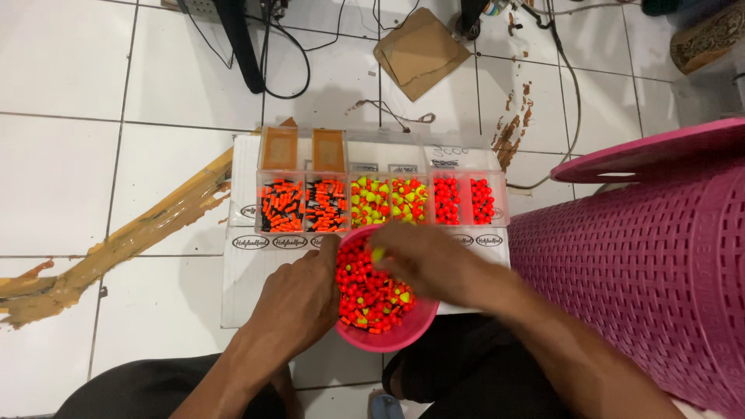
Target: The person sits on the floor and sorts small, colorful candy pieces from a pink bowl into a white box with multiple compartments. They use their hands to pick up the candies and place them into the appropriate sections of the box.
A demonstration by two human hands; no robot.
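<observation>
A pink bowl [403, 335] full of small orange and yellow-green beads sits on white boxes in front of me. My left hand [299, 299] rests against the bowl's left rim, fingers curled loosely. Over the bowl's far side hovers my right hand [423, 260], blurred, pinching a yellow-green bead [378, 254] at its fingertips. Behind the bowl stands a clear compartment organizer [380, 200]: orange-and-black pieces on the left, yellow-and-orange beads in the middle, red-orange beads on the right.
A magenta woven plastic basket [660, 264] with its lid rises at the right. A brown tape-covered stick [132, 240] lies at left on the white tile floor. Cables, a cardboard piece [423, 53] and brown debris lie beyond the organizer.
</observation>
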